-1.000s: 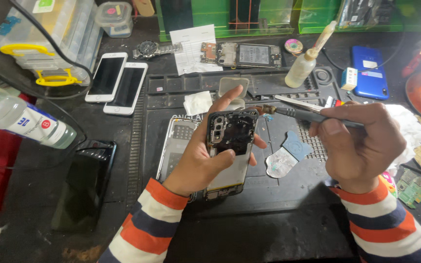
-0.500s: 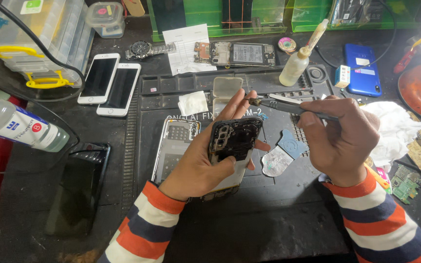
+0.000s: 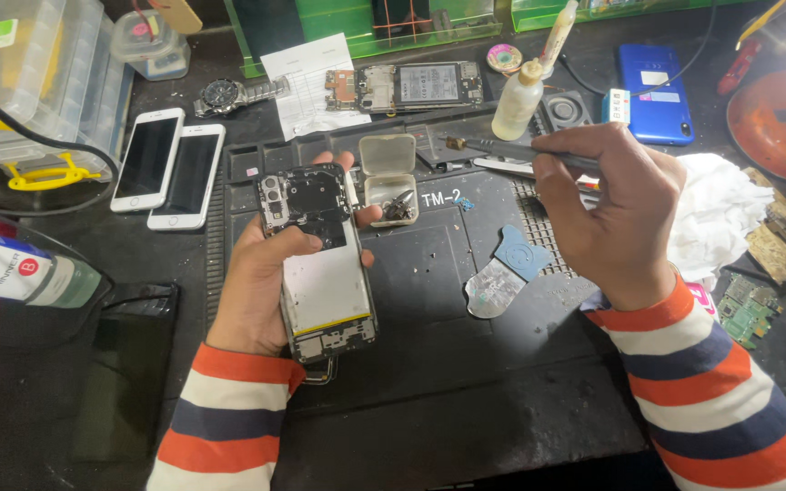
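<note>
Left hand (image 3: 261, 291) grips the opened phone (image 3: 320, 259), back side up, just left of the small open screw tin (image 3: 389, 177). Right hand (image 3: 616, 214) pinches a screwdriver (image 3: 511, 150), tip poised above that tin. Best dip straight down and hold the phone level.

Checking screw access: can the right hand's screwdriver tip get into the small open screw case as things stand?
Probably yes. The right hand holds the screwdriver with its tip just above and right of the small open case; the lid stands open and nothing lies between. The left hand holds the opened phone beside it.
</note>
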